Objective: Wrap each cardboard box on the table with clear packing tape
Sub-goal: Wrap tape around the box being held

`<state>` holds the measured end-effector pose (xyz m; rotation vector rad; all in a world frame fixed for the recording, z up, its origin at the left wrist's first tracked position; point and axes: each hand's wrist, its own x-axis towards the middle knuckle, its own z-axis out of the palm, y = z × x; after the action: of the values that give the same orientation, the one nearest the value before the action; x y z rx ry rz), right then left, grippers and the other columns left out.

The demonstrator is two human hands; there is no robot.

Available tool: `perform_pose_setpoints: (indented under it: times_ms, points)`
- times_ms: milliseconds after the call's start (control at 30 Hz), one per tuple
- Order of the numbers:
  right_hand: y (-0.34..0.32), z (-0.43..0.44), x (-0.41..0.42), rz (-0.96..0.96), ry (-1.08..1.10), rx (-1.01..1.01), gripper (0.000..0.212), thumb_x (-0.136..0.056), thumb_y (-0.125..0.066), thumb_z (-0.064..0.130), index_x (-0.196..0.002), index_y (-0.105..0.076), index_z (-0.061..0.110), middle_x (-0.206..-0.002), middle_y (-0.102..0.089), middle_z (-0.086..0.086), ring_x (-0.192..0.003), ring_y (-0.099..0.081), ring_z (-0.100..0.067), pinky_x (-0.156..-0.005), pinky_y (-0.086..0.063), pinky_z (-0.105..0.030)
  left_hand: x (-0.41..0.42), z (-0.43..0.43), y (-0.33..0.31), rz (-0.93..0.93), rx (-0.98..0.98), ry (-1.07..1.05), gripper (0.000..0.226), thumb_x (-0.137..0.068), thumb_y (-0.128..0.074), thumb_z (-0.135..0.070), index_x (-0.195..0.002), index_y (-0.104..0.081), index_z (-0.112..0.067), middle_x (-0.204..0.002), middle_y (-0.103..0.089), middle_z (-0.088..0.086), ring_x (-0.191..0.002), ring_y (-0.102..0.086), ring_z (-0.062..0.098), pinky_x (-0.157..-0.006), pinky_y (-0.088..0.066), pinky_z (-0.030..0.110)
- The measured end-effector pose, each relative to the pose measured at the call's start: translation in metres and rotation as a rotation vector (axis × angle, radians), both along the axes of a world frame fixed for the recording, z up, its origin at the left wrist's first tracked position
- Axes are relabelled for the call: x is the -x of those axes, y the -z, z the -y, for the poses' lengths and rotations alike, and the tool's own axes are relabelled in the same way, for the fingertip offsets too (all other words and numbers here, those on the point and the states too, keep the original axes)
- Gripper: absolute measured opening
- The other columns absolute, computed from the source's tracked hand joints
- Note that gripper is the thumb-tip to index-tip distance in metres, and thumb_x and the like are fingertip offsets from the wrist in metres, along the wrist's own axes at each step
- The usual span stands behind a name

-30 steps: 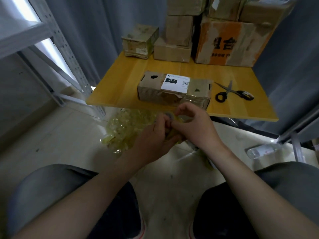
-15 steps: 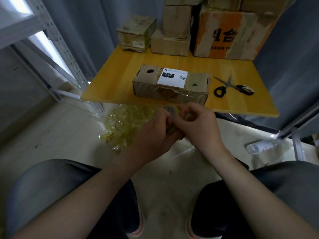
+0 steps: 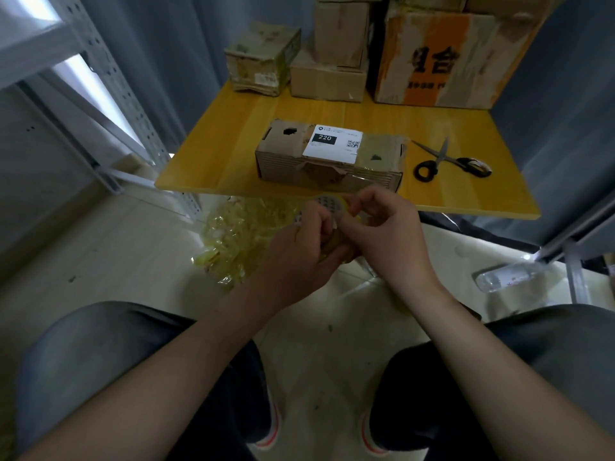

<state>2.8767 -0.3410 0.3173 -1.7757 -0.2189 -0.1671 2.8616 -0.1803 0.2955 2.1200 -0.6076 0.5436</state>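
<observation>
- Both hands meet on the tape roll (image 3: 327, 202): your left hand (image 3: 299, 251) curls round it, while your right hand (image 3: 386, 237) fingers (image 3: 376, 199) pinch its rim, seemingly hunting the end.
- The labelled box (image 3: 329, 154) sits just beyond your fingers, on the desk (image 3: 233, 154).
- Next, peel a tail and stick it there.

I see both bare forearms reaching in from the lower corners and meeting above my knees. My left hand (image 3: 296, 257) is curled, back upward, its fingers wrapped round the tape roll (image 3: 327, 203). My right hand (image 3: 382, 234) presses against the left, fingers bent, thumb and forefinger pinching the roll's edge.
</observation>
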Motion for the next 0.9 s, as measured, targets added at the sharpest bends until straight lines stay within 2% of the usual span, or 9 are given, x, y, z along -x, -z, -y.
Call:
perform_pose_setpoints:
  times_ms: [167,233,333,433,500,600,667,767,900]
  points:
    - [-0.003,-0.001,0.000,0.004,-0.002,-0.042,0.019,-0.087,-0.078,0.006,-0.090,-0.064,0.018,-0.099,-0.074,-0.003,-0.103,-0.073,-0.013,-0.080,-0.063,-0.050,0.000,0.000,-0.002,0.014,-0.012,-0.014,0.038,-0.090,-0.066,-0.039,-0.093,-0.030,-0.026,-0.064,-0.030,-0.017,-0.048,-0.033,0.008,-0.046,-0.025,0.018]
    - [-0.003,-0.001,0.001,0.018,-0.002,-0.028,0.019,-0.086,-0.078,0.005,-0.087,-0.064,0.019,-0.096,-0.074,-0.004,-0.103,-0.073,-0.010,-0.083,-0.063,-0.047,0.001,-0.001,-0.002,0.021,-0.017,-0.008,0.038,-0.090,-0.065,-0.039,-0.093,-0.030,-0.025,-0.064,-0.030,-0.018,-0.048,-0.033,0.007,-0.046,-0.026,0.019]
    - [-0.003,-0.002,0.001,0.044,0.009,-0.033,0.021,-0.086,-0.078,0.003,-0.085,-0.065,0.019,-0.094,-0.074,-0.003,-0.101,-0.073,-0.007,-0.078,-0.063,-0.038,0.001,0.000,-0.002,0.016,-0.016,-0.003,0.038,-0.089,-0.065,-0.040,-0.093,-0.030,-0.027,-0.064,-0.029,-0.018,-0.048,-0.032,0.009,-0.046,-0.026,0.020]
    - [-0.001,-0.004,0.004,0.052,0.022,-0.037,0.015,-0.086,-0.077,0.006,-0.080,-0.065,0.013,-0.088,-0.074,0.010,-0.093,-0.073,-0.006,-0.071,-0.059,-0.031,0.002,0.000,-0.003,-0.004,-0.002,-0.001,0.040,-0.089,-0.064,-0.040,-0.092,-0.025,-0.036,-0.065,-0.031,-0.017,-0.048,-0.034,0.006,-0.047,-0.026,0.018]
    - [0.003,-0.005,0.004,0.057,0.039,0.001,0.021,-0.088,-0.076,0.014,-0.073,-0.062,0.009,-0.083,-0.073,0.013,-0.088,-0.073,-0.011,-0.066,-0.061,-0.041,0.003,0.001,-0.005,-0.025,0.018,0.006,0.041,-0.088,-0.063,-0.042,-0.092,-0.022,-0.040,-0.066,-0.033,-0.016,-0.050,-0.036,0.008,-0.047,-0.029,0.018]
    - [0.003,-0.004,0.004,0.040,0.040,0.015,0.022,-0.089,-0.076,0.023,-0.078,-0.059,0.013,-0.081,-0.070,-0.001,-0.079,-0.072,-0.027,-0.058,-0.057,-0.055,0.003,0.000,-0.008,-0.043,0.036,0.014,0.038,-0.088,-0.064,-0.038,-0.093,-0.027,-0.031,-0.065,-0.033,-0.015,-0.052,-0.038,0.006,-0.048,-0.029,0.015]
    - [-0.004,-0.002,0.004,0.041,0.040,0.076,0.023,-0.086,-0.080,0.026,-0.091,-0.057,0.025,-0.098,-0.071,0.003,-0.094,-0.070,-0.019,-0.074,-0.060,-0.050,0.002,0.000,-0.007,-0.051,0.022,0.018,0.036,-0.089,-0.063,-0.037,-0.093,-0.030,-0.024,-0.067,-0.033,-0.016,-0.053,-0.038,0.007,-0.048,-0.030,0.018]
    - [-0.010,0.001,0.003,0.114,0.095,0.222,0.043,-0.083,-0.083,0.025,-0.108,-0.049,0.032,-0.108,-0.059,0.014,-0.107,-0.057,-0.014,-0.082,-0.049,-0.025,0.002,0.002,-0.005,-0.004,-0.055,0.006,0.037,-0.092,-0.061,-0.039,-0.092,-0.025,-0.033,-0.067,-0.031,-0.015,-0.054,-0.034,0.014,-0.048,-0.029,0.027]
    - [-0.003,-0.006,0.005,0.108,0.073,0.075,0.039,-0.087,-0.079,0.012,-0.107,-0.049,0.024,-0.092,-0.058,0.001,-0.079,-0.052,-0.011,-0.068,-0.045,-0.028,0.005,0.006,-0.002,0.058,-0.095,-0.017,0.035,-0.092,-0.061,-0.036,-0.087,-0.028,-0.027,-0.068,-0.027,-0.015,-0.053,-0.030,0.011,-0.047,-0.025,0.025]
